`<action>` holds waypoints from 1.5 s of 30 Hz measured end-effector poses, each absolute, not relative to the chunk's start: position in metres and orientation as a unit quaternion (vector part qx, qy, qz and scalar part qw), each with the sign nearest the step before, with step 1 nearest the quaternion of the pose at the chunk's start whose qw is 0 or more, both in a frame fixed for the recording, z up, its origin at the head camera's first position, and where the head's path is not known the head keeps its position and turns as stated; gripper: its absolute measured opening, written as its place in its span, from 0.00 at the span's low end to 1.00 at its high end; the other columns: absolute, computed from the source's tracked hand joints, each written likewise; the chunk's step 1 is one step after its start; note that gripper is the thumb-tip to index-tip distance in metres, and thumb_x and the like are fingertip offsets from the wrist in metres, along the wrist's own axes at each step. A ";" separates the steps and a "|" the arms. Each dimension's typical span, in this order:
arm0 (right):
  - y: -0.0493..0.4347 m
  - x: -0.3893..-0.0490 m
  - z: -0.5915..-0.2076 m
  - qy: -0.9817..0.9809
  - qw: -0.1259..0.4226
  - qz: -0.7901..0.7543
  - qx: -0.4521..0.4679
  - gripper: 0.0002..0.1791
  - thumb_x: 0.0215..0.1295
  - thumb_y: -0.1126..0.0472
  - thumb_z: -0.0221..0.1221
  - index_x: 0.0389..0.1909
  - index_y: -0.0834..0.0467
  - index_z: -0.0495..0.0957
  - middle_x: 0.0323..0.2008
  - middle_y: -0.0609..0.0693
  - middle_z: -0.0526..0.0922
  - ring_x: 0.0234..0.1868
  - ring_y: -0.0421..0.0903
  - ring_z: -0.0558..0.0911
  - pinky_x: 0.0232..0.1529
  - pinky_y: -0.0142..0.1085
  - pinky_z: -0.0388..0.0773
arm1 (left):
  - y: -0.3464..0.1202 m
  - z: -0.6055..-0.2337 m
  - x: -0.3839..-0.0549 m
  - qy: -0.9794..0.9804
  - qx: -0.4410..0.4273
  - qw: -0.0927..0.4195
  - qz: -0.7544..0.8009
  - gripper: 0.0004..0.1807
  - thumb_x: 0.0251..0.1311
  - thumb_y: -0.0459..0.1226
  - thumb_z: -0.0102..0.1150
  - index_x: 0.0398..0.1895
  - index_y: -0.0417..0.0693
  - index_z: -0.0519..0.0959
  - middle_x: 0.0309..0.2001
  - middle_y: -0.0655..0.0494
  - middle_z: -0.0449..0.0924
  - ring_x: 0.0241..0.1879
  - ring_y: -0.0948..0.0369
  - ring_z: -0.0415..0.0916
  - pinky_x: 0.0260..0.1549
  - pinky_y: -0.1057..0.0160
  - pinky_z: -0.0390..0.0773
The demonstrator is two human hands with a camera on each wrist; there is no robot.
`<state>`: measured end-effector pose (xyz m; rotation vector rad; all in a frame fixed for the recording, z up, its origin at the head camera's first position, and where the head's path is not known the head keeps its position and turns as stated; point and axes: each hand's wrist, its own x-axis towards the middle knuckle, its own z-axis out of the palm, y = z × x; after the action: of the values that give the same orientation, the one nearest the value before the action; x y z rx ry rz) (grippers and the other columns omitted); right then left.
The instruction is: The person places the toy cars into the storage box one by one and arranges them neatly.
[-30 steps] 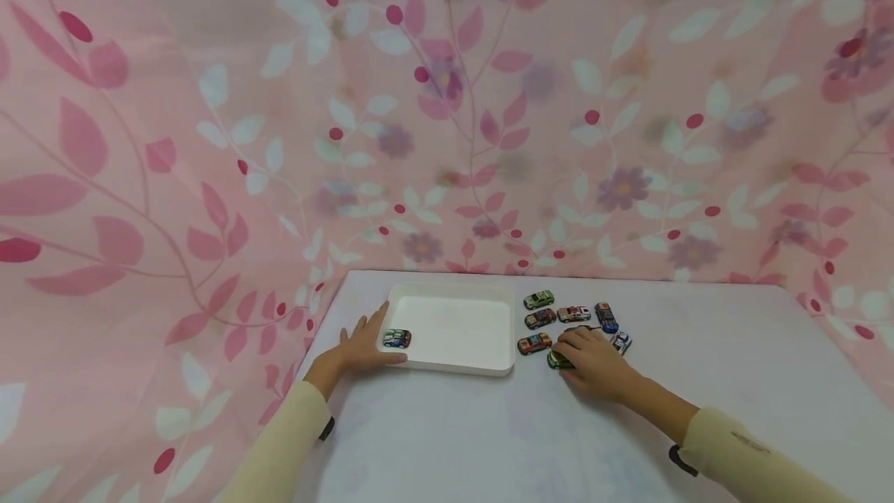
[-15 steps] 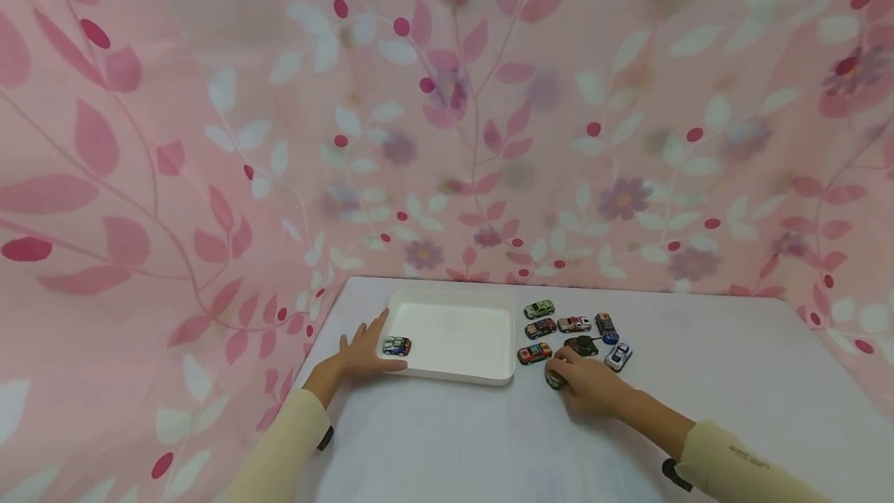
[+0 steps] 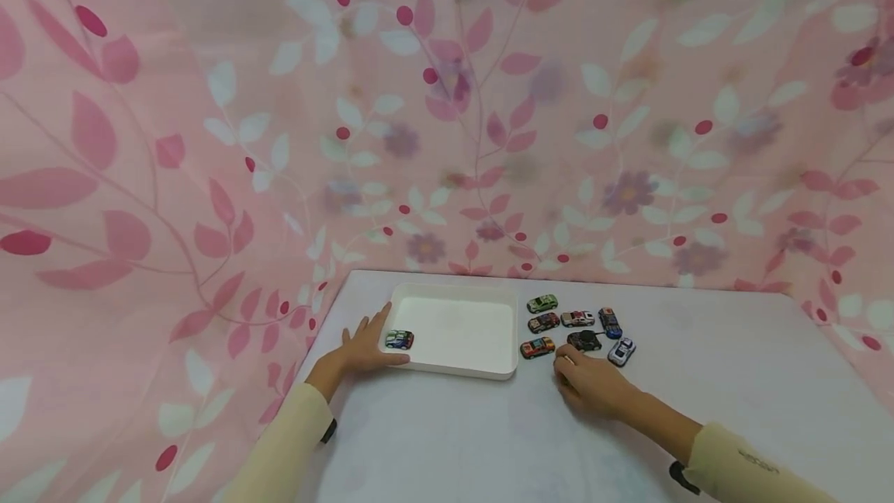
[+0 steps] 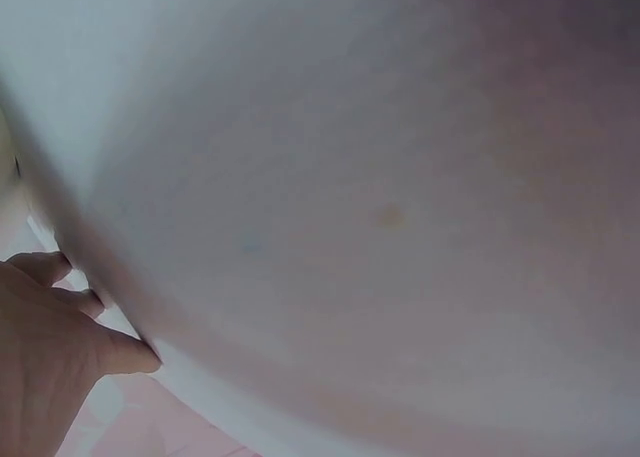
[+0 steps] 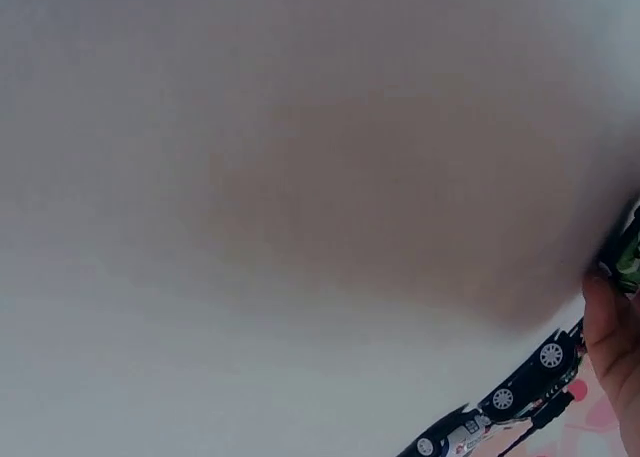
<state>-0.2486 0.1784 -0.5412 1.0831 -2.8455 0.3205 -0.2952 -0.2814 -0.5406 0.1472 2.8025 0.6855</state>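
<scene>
White, smooth, round-cornered tray, head view; our left hand spreads loosely at its rim, gripping nothing; our curled right hand, right of it, now hides the green toy car visible earlier | left wrist: fingers meet a pale edge | right wrist: we pinch that glossy car near a wheeled black toy car

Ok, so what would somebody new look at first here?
Probably the pink leafy backdrop, filling the view behind the table. Then the white tray, one toy car inside, left hand at its left edge. Right of it cluster more toy cars, near the right hand.
</scene>
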 end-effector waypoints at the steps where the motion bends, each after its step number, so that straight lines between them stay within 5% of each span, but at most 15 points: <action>1: 0.178 -0.247 -0.542 -0.928 0.039 0.113 0.354 0.08 0.64 0.59 0.63 0.42 0.51 0.78 0.50 0.49 0.75 0.26 0.32 0.69 0.24 0.25 0.71 | -0.282 -0.542 -0.295 0.962 0.050 0.128 0.234 0.70 0.41 0.72 0.64 0.81 0.56 0.36 0.80 0.45 0.43 0.77 0.37 0.35 0.65 0.24 0.28; 6: 0.177 -0.238 -0.545 -0.926 0.026 0.138 0.351 0.23 0.61 0.61 0.65 0.57 0.55 0.74 0.50 0.50 0.77 0.41 0.41 0.80 0.38 0.36 0.83 | -0.283 -0.545 -0.295 0.963 0.047 0.133 0.229 0.70 0.42 0.71 0.65 0.81 0.58 0.36 0.80 0.48 0.42 0.78 0.38 0.34 0.66 0.25 0.29; 10: 0.177 -0.239 -0.538 -0.922 0.049 0.122 0.363 0.24 0.58 0.62 0.67 0.56 0.56 0.76 0.48 0.50 0.80 0.50 0.47 0.81 0.47 0.42 0.83 | -0.280 -0.539 -0.299 0.964 0.048 0.129 0.226 0.69 0.42 0.72 0.65 0.81 0.58 0.37 0.80 0.47 0.44 0.78 0.37 0.36 0.66 0.24 0.32; 24: 0.150 -0.240 -0.519 -0.878 0.203 0.213 0.379 0.27 0.45 0.66 0.74 0.51 0.56 0.82 0.48 0.48 0.81 0.49 0.44 0.81 0.44 0.38 0.84 | -0.277 -0.540 -0.285 0.965 0.046 0.134 0.220 0.69 0.41 0.73 0.62 0.81 0.58 0.38 0.79 0.46 0.46 0.77 0.37 0.38 0.66 0.25 0.31; 31: 0.140 -0.264 -0.516 -0.866 0.255 0.231 0.363 0.24 0.45 0.70 0.73 0.47 0.59 0.83 0.47 0.50 0.82 0.50 0.49 0.80 0.53 0.50 0.80 | -0.278 -0.529 -0.290 0.966 0.036 0.129 0.222 0.69 0.40 0.71 0.65 0.81 0.60 0.39 0.79 0.50 0.48 0.78 0.41 0.40 0.68 0.27 0.33; 37: 0.095 -0.284 -0.502 -0.893 0.188 0.270 0.306 0.19 0.50 0.69 0.72 0.46 0.57 0.84 0.45 0.49 0.83 0.47 0.47 0.80 0.46 0.43 0.82 | -0.288 -0.526 -0.294 0.974 0.050 0.109 0.194 0.67 0.42 0.72 0.63 0.81 0.60 0.40 0.78 0.50 0.52 0.76 0.44 0.48 0.67 0.26 0.41; 45: 0.027 -0.311 -0.495 -0.914 0.062 0.304 0.263 0.17 0.57 0.66 0.68 0.49 0.57 0.84 0.46 0.53 0.83 0.47 0.51 0.81 0.43 0.45 0.81 | -0.285 -0.537 -0.293 0.970 0.042 0.134 0.197 0.66 0.43 0.73 0.62 0.80 0.65 0.37 0.79 0.53 0.47 0.78 0.44 0.40 0.66 0.24 0.32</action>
<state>-0.3111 0.0273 -0.4947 0.7947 -2.7617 0.9175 -0.2925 -0.2852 -0.5373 0.1210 2.8137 0.5709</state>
